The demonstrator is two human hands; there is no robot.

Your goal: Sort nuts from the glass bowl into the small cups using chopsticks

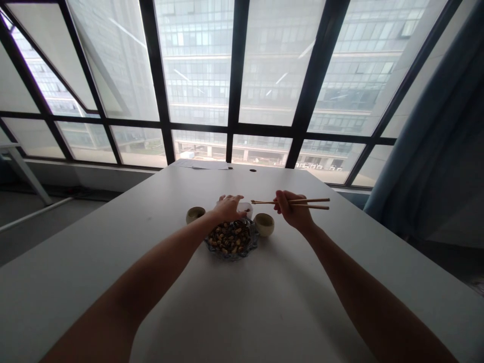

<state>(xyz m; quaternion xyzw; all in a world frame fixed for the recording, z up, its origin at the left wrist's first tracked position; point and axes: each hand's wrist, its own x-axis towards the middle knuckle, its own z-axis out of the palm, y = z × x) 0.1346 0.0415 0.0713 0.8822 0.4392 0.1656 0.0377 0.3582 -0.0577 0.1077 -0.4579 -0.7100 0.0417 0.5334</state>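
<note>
Dark-brown and tan nut-like pieces point(230, 237) are filling a clear glass bowl with a wavy rim point(252, 246), which is standing on a smooth white table point(234, 307). Just beyond it, a small translucent white container point(247, 207) is sitting partly hidden behind the left hand point(229, 207), a few dark bits apparently showing inside. A rounded beige-olive left cup point(195, 214) and a matching right cup point(263, 225) are flanking the bowl; their interiors are looking too shadowed to read.

The right hand point(293, 207) is gripping two slim light-brown wooden chopsticks point(313, 200), their tips almost together beside the container; whether they are pinching a small piece, I cannot tell. The left hand is holding its fingers spread and its thumb apart at the container; whether it is grasping the wall, I cannot tell.

Judging by the contents, work is probably standing at an early stage: many pieces are lying in the bowl, few in the container.
</note>
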